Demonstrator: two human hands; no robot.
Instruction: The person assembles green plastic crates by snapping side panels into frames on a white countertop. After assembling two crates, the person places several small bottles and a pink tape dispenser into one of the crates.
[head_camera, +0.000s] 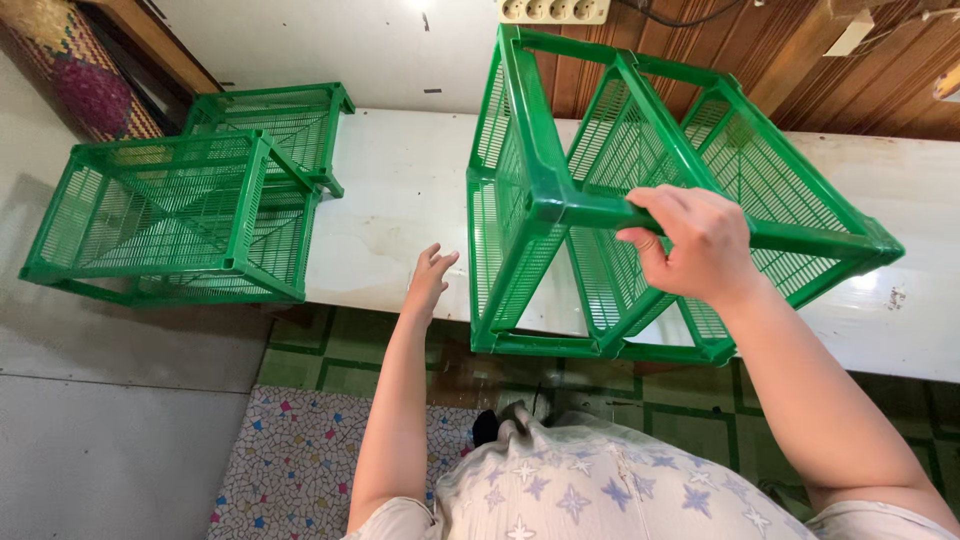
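Rack (640, 190) of green plastic mesh stands tipped on the white bench (400, 190), in front of the person and a little to their right. It is a frame of slim green bars with perforated shelves set between them. It looks joined up already: corner posts, cross bars and at least two mesh shelves sit together as one piece, with no gaps that can be made out from this angle.

The right hand (700, 245) closes its grip on the near top bar of the rack, fingers wrapped over the bar and thumb underneath. The left hand (430, 280) hovers with its fingers spread and its grip apart, holding nothing, just beside the rack's left post and above the bench edge. It does not touch the rack.

Well apart, on the left end of the bench, a second rack (170, 215) of the same green mesh lies on its side, overhanging the edge. It too appears put together, with shelves locked into its frame. No loose shelves, posts or other parts show on the bench near either rack.

Judging by this, the assembly seems mostly done, and the handling of the right-hand rack is what remains in hand.

Beyond the bench, a white power strip (555, 10) hangs on the wall, beside brown wood panelling (790, 50). Below lie green floor tiles (330, 360) and a mosaic-patterned mat (300, 460).
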